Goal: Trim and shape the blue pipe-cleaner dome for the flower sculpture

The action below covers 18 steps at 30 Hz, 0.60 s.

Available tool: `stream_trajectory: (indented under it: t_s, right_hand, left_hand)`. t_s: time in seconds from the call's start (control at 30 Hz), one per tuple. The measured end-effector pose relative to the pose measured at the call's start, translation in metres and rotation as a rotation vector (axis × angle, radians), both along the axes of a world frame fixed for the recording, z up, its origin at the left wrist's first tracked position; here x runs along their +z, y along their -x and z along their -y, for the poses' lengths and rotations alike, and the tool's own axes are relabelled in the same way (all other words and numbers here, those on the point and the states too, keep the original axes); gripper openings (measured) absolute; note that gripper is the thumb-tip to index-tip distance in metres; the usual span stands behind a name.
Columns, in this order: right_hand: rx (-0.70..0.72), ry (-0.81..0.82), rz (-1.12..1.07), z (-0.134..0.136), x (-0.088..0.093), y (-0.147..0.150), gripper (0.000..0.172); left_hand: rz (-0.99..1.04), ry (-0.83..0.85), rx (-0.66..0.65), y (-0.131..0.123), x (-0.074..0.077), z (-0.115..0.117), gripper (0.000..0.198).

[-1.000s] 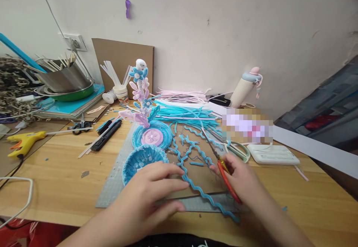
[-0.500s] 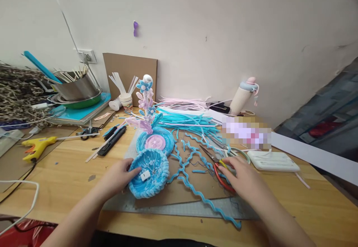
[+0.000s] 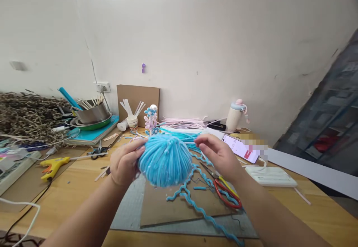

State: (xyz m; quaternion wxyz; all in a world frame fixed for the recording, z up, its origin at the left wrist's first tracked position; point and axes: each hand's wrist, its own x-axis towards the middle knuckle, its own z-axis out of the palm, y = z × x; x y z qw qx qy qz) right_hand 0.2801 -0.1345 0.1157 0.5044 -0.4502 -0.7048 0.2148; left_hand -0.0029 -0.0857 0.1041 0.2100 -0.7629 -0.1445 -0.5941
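Note:
A fluffy blue dome of pipe cleaners is up off the table, its ribbed outside facing me. My left hand is closed on its left rim. Just beyond the dome's right side, my right hand has its fingers bent and the thumb apart, with nothing visible in it. Below that hand lie red-and-yellow-handled scissors. Wavy blue pipe cleaners spread over the cardboard. Behind the dome stands a stem of blue and pink pipe-cleaner flowers; its base is hidden.
A yellow glue gun lies on the left, near a metal pot of sticks. Glue sticks stand in a paper cup. On the right are a phone, a white power bank and a bottle.
My left hand has raised the dome and turned it from showing its hollow inside to its outside. My right hand has left the scissors and moved up and left. The view has tilted upward.

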Motion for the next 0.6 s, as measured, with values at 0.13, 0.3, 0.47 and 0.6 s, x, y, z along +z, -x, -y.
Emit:
stream_trajectory:
  t_s: [0.13,0.3,0.47,0.6]
  right_hand:
    - [0.490,-0.051,-0.005,-0.026,0.030,0.014,0.077]
    - [0.574,-0.144,0.023,-0.057,0.054,0.028,0.085]
    - [0.627,-0.128,-0.060,-0.078,0.071,0.037,0.069]
    - [0.490,-0.364,0.078,-0.081,0.081,0.045,0.062]
  left_hand:
    - [0.140,-0.102,0.058,-0.007,0.011,-0.029,0.010]
    - [0.257,-0.016,0.195,-0.025,0.036,-0.041,0.015]
    - [0.294,0.102,0.330,-0.029,0.059,-0.043,0.016]
    - [0.238,0.130,0.365,-0.021,0.067,-0.046,0.015]
